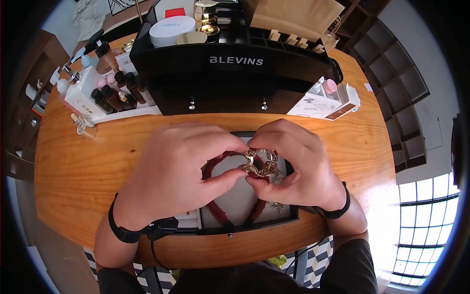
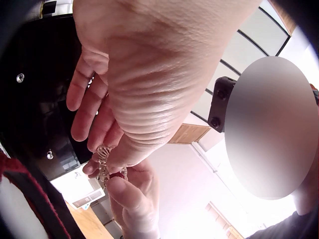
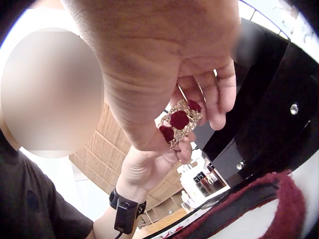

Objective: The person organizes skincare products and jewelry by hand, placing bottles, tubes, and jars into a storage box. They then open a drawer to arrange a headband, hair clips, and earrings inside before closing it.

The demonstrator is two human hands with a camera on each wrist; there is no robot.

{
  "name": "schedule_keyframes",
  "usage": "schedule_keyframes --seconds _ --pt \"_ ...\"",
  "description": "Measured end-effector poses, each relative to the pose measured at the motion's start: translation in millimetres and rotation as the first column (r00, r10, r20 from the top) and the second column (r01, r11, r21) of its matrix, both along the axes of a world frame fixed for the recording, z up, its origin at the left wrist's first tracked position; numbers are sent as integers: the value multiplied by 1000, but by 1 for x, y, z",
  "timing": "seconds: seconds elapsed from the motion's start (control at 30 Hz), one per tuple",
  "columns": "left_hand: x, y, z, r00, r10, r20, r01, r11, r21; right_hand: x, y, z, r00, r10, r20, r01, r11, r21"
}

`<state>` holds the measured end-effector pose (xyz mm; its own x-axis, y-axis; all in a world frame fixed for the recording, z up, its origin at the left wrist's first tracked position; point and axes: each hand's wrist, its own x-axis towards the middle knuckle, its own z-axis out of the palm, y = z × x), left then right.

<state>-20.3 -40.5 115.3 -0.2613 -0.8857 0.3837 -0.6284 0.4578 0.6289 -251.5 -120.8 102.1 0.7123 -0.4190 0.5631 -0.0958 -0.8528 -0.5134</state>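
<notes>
An ornate gold openwork ornament (image 1: 264,161), bent into a ring shape, is held up between both hands. Dark red round patches on its gold face (image 3: 180,120) show in the right wrist view. My left hand (image 1: 178,164) pinches its left end between thumb and forefinger. From the other side, the thumb and forefinger of my right hand (image 1: 296,159) pinch it as well. Below lies a fuzzy dark red headband (image 1: 219,213) in a grey-lined black tray (image 1: 264,225). A small gold flower-shaped piece (image 1: 279,208) lies at the tray's right, partly near the right hand.
Behind the hands stands a black cosmetics case (image 1: 230,81) with two knobbed drawer fronts. Bottles in a white holder (image 1: 129,116) are at its left, and a white box (image 1: 318,106) at its right. All stand on a wooden table (image 1: 73,166).
</notes>
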Motion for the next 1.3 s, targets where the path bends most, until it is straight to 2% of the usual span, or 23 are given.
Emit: schedule_keyframes --seconds 0.33,0.53,1.3 --pt "3 -2 -2 997 5 80 7 988 -154 1 1 0 999 -29 -41 29 1000 0" --pt "2 -5 -6 997 -2 73 20 968 -250 1 1 -1 998 -12 -62 11 1000 -14" --pt "-1 -5 -9 998 15 56 6 938 -348 -1 0 2 995 38 -97 -39 999 -14"
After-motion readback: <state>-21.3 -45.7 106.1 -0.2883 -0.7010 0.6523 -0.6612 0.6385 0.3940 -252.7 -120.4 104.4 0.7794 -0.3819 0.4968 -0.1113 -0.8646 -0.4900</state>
